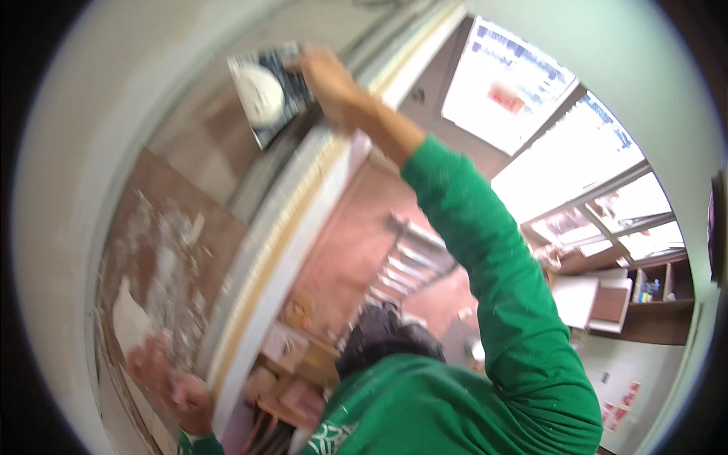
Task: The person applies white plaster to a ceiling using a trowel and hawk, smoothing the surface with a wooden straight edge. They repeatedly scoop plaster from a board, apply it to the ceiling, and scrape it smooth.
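Observation:
My right hand (327, 82) is closed on the edge of a flat dark plate (292, 72) with a pale border. A rounded lump of white plaster (260, 95) sits on that plate. At the lower left, my left hand (171, 388) has its fingers stretched out over a brown board surface smeared with white (163, 265). Just beyond its fingertips is a pale, paddle-shaped patch or piece (131, 317); whether they touch it is too blurred to tell. Green sleeves cover both arms.
A long pale ledge with a yellowish strip (277, 250) runs diagonally beside my arms. Far below are a reddish floor (349, 220) and a ladder (413, 258). Bright windows (508, 83) and an open shelf unit (656, 284) stand at the right.

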`<action>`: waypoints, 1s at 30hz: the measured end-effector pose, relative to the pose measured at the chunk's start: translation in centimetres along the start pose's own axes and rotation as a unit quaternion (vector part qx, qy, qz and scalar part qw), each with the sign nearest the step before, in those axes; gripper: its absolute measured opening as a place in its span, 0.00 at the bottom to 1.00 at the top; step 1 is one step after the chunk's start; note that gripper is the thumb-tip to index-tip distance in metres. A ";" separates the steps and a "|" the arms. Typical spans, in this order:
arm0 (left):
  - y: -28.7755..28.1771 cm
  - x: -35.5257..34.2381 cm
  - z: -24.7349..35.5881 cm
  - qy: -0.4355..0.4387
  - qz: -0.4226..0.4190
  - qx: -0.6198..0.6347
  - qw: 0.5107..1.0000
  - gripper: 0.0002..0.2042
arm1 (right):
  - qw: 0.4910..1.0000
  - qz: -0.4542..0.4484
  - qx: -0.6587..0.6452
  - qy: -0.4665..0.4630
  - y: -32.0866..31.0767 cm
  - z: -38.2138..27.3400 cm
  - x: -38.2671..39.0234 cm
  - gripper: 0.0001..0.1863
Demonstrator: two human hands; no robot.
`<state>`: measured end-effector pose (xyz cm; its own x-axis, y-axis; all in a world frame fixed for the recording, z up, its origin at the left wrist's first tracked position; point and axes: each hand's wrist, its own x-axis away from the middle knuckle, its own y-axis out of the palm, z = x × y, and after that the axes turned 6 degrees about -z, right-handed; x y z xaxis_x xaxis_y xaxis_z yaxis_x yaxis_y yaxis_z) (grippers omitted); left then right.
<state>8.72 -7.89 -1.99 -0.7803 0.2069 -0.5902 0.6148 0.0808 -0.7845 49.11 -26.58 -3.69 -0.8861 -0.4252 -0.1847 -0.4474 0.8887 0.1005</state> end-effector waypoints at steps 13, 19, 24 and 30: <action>6.8 -0.9 -2.9 -0.078 0.124 0.010 0.989 0.22 | 0.980 -0.140 -0.142 0.015 -1.6 2.3 -2.7 0.13; 7.9 -0.4 -2.7 -0.113 0.161 -0.004 0.980 0.21 | 0.984 -0.123 -0.124 -0.016 -0.8 2.7 -2.4 0.11; 9.6 -0.3 -2.7 -0.140 0.195 -0.012 0.971 0.21 | 0.985 -0.137 -0.108 -0.017 -1.2 3.6 -3.2 0.11; 10.9 -0.2 -1.8 -0.182 0.231 -0.041 0.955 0.21 | 0.973 -0.139 -0.181 0.037 -1.2 2.1 -2.0 0.11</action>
<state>15.79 -5.35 -10.07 -0.4030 -0.1130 -0.9082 0.8983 0.1412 -0.4161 51.68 -26.47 -5.54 -0.7246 -0.6643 -0.1837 -0.6730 0.6246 0.3961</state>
